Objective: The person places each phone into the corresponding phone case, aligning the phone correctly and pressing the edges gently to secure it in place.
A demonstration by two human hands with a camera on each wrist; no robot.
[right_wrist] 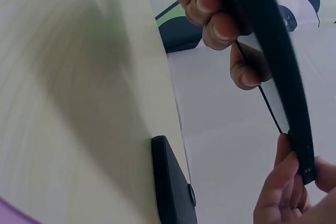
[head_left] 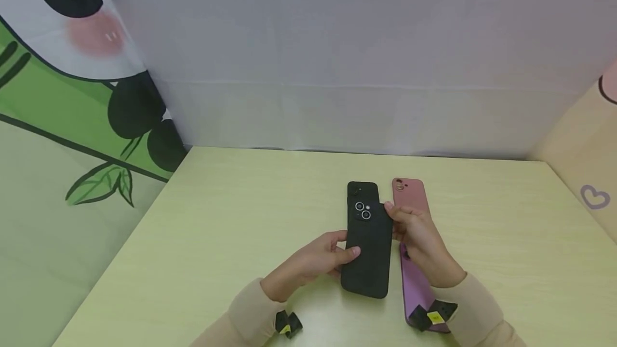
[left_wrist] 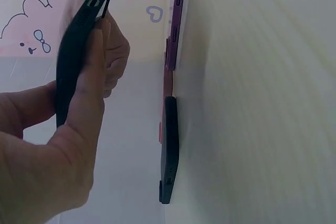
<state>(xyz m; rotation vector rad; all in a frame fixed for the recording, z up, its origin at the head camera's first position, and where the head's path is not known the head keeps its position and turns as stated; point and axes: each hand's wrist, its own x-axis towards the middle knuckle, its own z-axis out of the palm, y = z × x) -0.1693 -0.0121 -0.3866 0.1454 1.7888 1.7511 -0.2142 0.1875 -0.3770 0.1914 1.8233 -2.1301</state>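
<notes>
Both hands hold a black phone above the table, its back with two ringed camera lenses facing up in the head view. My left hand grips its left long edge, thumb on the back and fingers underneath. At the upper right corner, my right hand pinches it between thumb and fingers. The right wrist view shows the held phone edge-on, with the fingers of the left hand below its face. A second black phone lies on the table behind, partly covered by the held one.
A pink phone lies beside the second black phone, partly behind the right hand. Nearer the front, a purple phone lies under the right wrist. The pale table ends at a white cloth wall, with printed panels at both sides.
</notes>
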